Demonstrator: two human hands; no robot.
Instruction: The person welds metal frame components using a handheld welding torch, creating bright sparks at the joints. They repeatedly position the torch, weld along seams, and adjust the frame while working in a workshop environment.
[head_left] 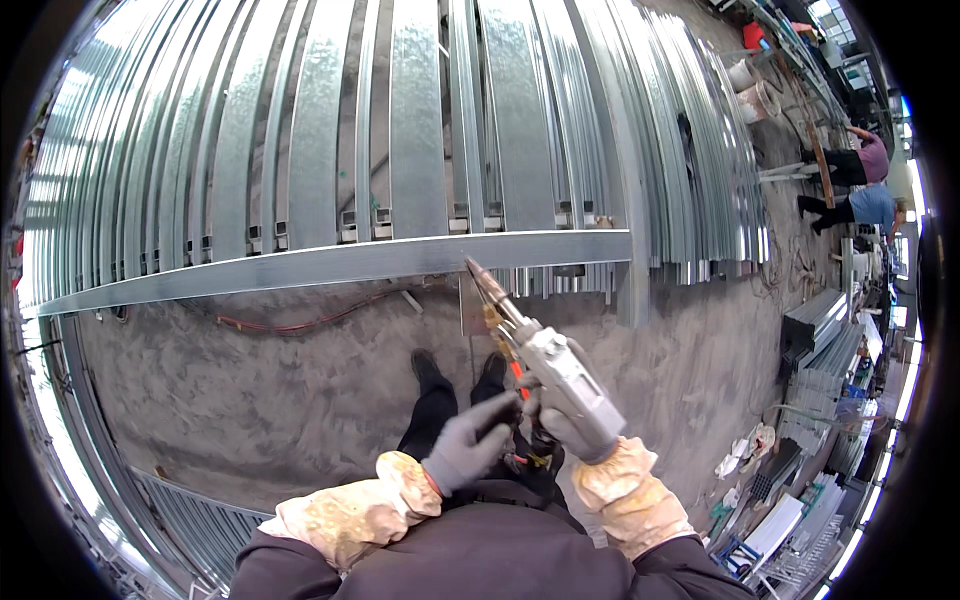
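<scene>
My right hand (578, 432), in a grey glove, is wrapped around a silver welding gun (575, 380) with a copper-coloured nozzle (487, 281). The nozzle points up and left, its tip at the lower edge of a long grey metal rail (330, 262). Whether the tip touches the rail I cannot tell. My left hand (472, 440), also gloved in grey, reaches toward the gun's rear with its fingers stretched out and the thumb apart; it appears to hold nothing. An orange-red line (517, 370) runs beneath the gun. Spotted pale sleeve covers (355, 508) wrap both forearms.
Beyond the rail, many galvanised metal bars (418, 130) lie side by side. A red cable (290, 326) crosses the grey floor (250, 400). Buckets (757, 102) stand at the far right, near two people (868, 205). More metal profiles (825, 350) are stacked at right.
</scene>
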